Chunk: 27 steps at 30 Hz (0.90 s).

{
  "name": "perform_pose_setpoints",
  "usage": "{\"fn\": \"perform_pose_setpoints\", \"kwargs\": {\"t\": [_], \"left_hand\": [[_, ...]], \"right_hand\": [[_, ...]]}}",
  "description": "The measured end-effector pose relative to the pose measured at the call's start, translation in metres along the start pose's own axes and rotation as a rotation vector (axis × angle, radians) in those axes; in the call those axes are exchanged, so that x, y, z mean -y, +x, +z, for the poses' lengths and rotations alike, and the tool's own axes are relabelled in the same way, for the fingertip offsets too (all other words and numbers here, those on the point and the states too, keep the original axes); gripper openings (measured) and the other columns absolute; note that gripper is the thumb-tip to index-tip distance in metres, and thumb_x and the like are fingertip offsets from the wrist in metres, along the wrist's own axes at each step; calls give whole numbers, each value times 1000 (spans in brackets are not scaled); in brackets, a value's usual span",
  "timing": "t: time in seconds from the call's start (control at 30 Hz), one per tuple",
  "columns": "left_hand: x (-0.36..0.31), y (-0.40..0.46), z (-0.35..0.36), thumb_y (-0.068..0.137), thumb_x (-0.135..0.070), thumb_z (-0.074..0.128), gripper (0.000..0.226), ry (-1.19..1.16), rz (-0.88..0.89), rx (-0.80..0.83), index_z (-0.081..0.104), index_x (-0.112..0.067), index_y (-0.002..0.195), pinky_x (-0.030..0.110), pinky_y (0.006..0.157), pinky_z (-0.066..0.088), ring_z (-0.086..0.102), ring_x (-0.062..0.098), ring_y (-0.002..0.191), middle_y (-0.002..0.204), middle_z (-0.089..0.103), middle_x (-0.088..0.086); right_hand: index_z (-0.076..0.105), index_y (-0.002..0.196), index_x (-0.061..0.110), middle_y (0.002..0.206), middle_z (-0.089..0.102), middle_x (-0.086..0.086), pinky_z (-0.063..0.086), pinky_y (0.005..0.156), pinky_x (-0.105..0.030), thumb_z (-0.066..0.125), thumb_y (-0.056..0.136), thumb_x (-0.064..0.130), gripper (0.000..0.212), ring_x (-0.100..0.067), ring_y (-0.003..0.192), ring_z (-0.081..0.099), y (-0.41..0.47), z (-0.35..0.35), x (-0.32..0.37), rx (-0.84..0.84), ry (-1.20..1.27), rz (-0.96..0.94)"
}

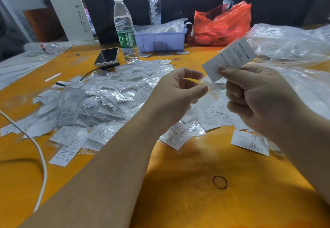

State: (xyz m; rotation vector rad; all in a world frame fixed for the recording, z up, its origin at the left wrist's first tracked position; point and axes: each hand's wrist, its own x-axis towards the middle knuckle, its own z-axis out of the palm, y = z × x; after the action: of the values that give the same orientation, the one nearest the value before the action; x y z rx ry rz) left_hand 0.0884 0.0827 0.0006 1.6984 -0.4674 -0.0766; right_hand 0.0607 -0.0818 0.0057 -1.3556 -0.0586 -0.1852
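Note:
My right hand [253,99] pinches a white printed label card [230,58] between thumb and fingers and holds it tilted above the table. My left hand [176,93] is just to its left, thumb and forefinger pinching a small clear plastic sleeve [209,85] that is blurred and hard to make out. A big heap of bagged white size tags [100,99] covers the yellow table [196,174] to the left of both hands. Loose unbagged tags [219,115] lie under my right hand.
A water bottle [124,26], a phone [107,56] with a cable, a lilac plastic bin [160,40] and a red plastic bag [221,26] stand at the back. Clear plastic bags [292,49] pile at the right. A white cable [41,156] crosses the left; a rubber band [219,182] lies near me.

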Motion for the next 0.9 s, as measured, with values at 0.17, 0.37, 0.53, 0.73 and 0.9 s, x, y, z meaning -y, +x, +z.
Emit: {"fn": "perform_pose_setpoints", "kwargs": {"t": [0.17,0.37,0.53,0.73,0.9], "left_hand": [[0,1,-2,88,-14,70,11,5,0,-19,65,-19,97,21,58,49,57,6,63,74,65,-8],[-3,0,-4,89,-12,68,4,-58,-20,-46,66,-15,90,21,57,49,56,8,64,76,63,-4],[-6,1,-5,89,-10,67,5,-133,-50,-69,65,-14,89,21,57,48,54,7,60,73,61,-5],[-6,1,-6,89,-10,66,4,-155,-63,-52,65,-13,91,22,58,50,56,7,61,74,62,-4],[-6,1,-6,91,-12,65,3,-147,-70,-43,66,-14,90,25,61,52,57,8,63,79,65,0]], "right_hand": [[67,83,11,54,24,0,22,34,-17,67,89,19,10,-10,43,19,-1,3,-5,-29,-81,18],[71,84,11,51,29,2,25,35,-16,68,88,20,10,-7,40,23,-2,3,-5,-52,-157,-5],[71,82,12,48,29,5,24,34,-17,69,88,18,9,-7,39,23,-1,2,-6,-45,-178,-8],[73,91,10,47,28,8,24,36,-18,69,87,15,7,-8,41,21,0,1,-8,-10,-244,-28],[71,96,15,39,47,20,32,40,-11,65,91,12,9,0,34,41,-3,2,-6,24,-406,-149]]}}
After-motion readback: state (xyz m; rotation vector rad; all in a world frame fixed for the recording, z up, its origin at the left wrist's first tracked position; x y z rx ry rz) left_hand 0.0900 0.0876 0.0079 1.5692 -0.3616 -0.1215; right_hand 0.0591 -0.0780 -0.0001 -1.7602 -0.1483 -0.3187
